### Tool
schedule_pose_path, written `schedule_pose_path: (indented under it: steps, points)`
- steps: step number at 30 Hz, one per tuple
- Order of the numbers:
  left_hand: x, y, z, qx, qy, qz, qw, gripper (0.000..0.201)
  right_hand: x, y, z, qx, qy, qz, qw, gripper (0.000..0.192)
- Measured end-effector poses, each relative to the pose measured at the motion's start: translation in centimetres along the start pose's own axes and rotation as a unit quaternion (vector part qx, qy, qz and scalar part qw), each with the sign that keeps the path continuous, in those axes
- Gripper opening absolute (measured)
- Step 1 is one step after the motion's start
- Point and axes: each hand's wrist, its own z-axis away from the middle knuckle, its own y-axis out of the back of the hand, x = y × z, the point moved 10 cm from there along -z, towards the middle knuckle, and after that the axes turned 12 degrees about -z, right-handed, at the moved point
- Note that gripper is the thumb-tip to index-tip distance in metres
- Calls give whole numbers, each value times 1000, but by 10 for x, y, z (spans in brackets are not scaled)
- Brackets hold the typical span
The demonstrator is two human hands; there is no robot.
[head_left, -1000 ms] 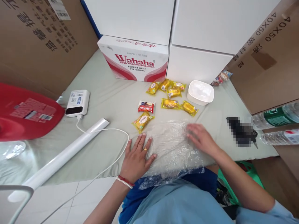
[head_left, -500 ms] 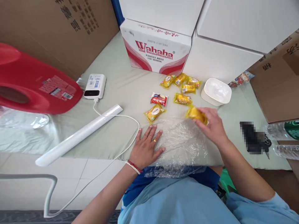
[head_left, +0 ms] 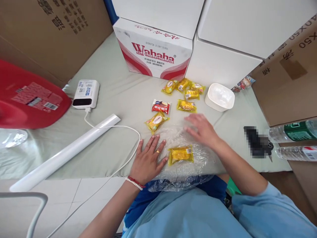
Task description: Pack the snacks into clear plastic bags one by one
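My left hand (head_left: 149,158) lies flat, fingers spread, at the left edge of a clear plastic bag (head_left: 200,162). On that bag, just right of my left thumb, rests a yellow wrapped snack cake (head_left: 180,154). My right hand (head_left: 201,130) hovers above the bag's far side with its fingers apart and nothing in them, slightly blurred. Beyond my left hand lie another yellow wrapped cake (head_left: 157,121) and a red-and-white packet (head_left: 161,106). Farther back, several more yellow packets (head_left: 186,105) sit in a loose group near the white boxes.
A white plastic tub (head_left: 220,97) stands right of the packets, before a Wahaha carton (head_left: 155,53) and white boxes. On the left are a power bank (head_left: 86,94) with a cable, a white tube (head_left: 66,150) and a red jug (head_left: 32,99). Bottles (head_left: 294,132) lie at the right.
My right hand has put the yellow wrapped cake down on the plastic bag and let go, moving away from it. My left hand stays flat. The camera view has shifted slightly.
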Motion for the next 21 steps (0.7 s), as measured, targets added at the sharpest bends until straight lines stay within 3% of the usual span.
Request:
schedule_pose_path:
  steps: [2, 5, 8, 11, 14, 18, 21]
  points:
    - [0, 0, 0, 6, -4, -6, 1000, 63, 42, 12, -33, 21, -66, 56, 996, 58]
    - [1, 1, 1, 17, -10, -13, 1000, 63, 92, 5, -68, -9, -135, 90, 987, 66]
    - [1, 2, 1, 26, -6, -7, 1000, 63, 104, 2, -74, -3, -145, 84, 986, 57]
    - [0, 3, 1, 26, 2, 12, 1000, 62, 76, 17, -46, 59, -114, 34, 991, 52]
    - [0, 2, 1, 13, 7, 25, 1000, 62, 18, 31, 0, 68, -29, -57, 996, 50]
    - [0, 1, 0, 0, 5, 24, 1000, 63, -53, 19, 59, 11, 72, -122, 990, 53]
    - [0, 1, 0, 5, 3, 27, 1000, 63, -67, -8, 86, -5, 91, -82, 992, 58]
